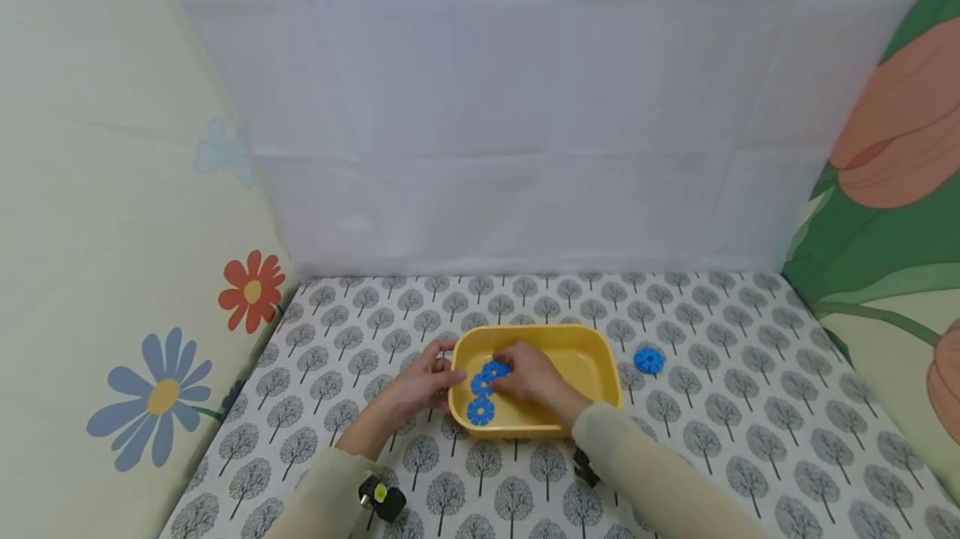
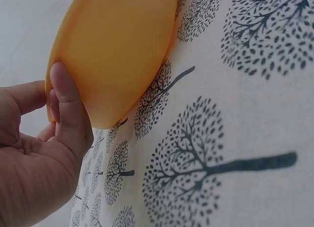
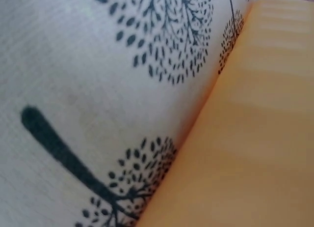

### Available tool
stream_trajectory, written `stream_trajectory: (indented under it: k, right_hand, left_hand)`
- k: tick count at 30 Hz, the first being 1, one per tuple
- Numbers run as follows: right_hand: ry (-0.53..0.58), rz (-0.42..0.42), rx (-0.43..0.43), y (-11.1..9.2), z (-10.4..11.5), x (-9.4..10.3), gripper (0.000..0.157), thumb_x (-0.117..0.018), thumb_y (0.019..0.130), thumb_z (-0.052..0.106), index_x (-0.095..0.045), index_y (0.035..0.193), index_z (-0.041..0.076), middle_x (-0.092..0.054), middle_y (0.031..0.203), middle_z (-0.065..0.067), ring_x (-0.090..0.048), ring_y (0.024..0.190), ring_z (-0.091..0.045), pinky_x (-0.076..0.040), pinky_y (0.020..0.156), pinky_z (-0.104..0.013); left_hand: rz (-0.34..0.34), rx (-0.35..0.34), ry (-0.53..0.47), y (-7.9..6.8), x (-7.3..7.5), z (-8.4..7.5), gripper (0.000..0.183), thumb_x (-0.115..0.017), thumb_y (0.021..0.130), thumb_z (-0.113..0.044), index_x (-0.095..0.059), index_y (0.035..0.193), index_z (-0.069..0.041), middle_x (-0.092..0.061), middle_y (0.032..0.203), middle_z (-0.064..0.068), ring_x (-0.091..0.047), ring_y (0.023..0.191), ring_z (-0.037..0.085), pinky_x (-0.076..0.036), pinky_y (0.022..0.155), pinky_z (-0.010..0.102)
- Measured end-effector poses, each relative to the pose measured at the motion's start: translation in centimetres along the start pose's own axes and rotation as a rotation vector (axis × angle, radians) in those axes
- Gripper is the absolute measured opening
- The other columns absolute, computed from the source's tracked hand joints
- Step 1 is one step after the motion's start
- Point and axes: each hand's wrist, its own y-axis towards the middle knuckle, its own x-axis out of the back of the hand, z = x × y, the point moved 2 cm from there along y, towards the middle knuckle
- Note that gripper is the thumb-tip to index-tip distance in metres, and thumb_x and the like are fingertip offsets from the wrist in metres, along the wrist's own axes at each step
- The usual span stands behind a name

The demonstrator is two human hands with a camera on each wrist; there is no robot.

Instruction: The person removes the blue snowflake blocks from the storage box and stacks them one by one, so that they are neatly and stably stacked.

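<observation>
A yellow plastic tray [image 1: 588,364] stands on the tablecloth in front of the person. At its left end the left hand [image 1: 416,385] grips the rim; the left wrist view shows the thumb and fingers on either side of the tray's edge [image 2: 113,55]. Inside the tray, the right hand [image 1: 536,376] pinches a blue notched disc [image 1: 493,371] between thumb and fingers, partly covering it. Another blue disc [image 1: 481,385] overlaps that one, and a third [image 1: 481,411] lies at the tray's near left corner. In the right wrist view only the tray's outer wall [image 3: 265,138] fills the right side.
To the right of the tray, one more blue disc [image 1: 648,360] lies on the tree-patterned tablecloth [image 1: 705,439]. A white cloth wall [image 1: 525,147] rises behind the table, with flower-printed panels at the left and right.
</observation>
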Motion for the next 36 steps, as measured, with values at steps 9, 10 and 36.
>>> stream_trajectory:
  k: [9,10,36]
  right_hand:
    - [-0.043,-0.022,0.078,0.1,0.1,0.0,0.043,-0.084,0.082,0.027,-0.072,0.118,0.009,-0.061,0.107,-0.004,-0.057,0.097,-0.019,-0.05,0.094,-0.041]
    - [-0.043,-0.025,0.092,0.1,0.1,0.1,0.043,-0.084,0.082,0.028,-0.073,0.118,0.01,-0.06,0.104,-0.003,-0.056,0.094,-0.018,-0.05,0.09,-0.039]
    - [0.159,-0.139,0.256,-2.2,-0.4,4.9,0.04,-0.075,0.09,0.017,-0.067,0.127,0.005,-0.06,0.106,-0.007,-0.053,0.079,-0.014,-0.048,0.064,-0.024]
  left_hand:
    - [-0.008,-0.013,0.013,0.0,0.0,-0.1,0.056,-0.061,0.1,-0.012,-0.035,0.149,-0.01,-0.049,0.094,0.007,-0.059,0.072,0.019,-0.053,0.06,0.029]
    - [-0.003,-0.016,0.014,0.0,0.0,-0.1,0.056,-0.061,0.1,-0.012,-0.035,0.15,-0.01,-0.049,0.094,0.007,-0.06,0.073,0.019,-0.053,0.06,0.029]
    - [-0.031,-0.017,0.025,-0.3,-0.1,-0.3,0.058,-0.062,0.099,-0.012,-0.035,0.151,-0.01,-0.051,0.097,0.009,-0.058,0.071,0.019,-0.054,0.06,0.03]
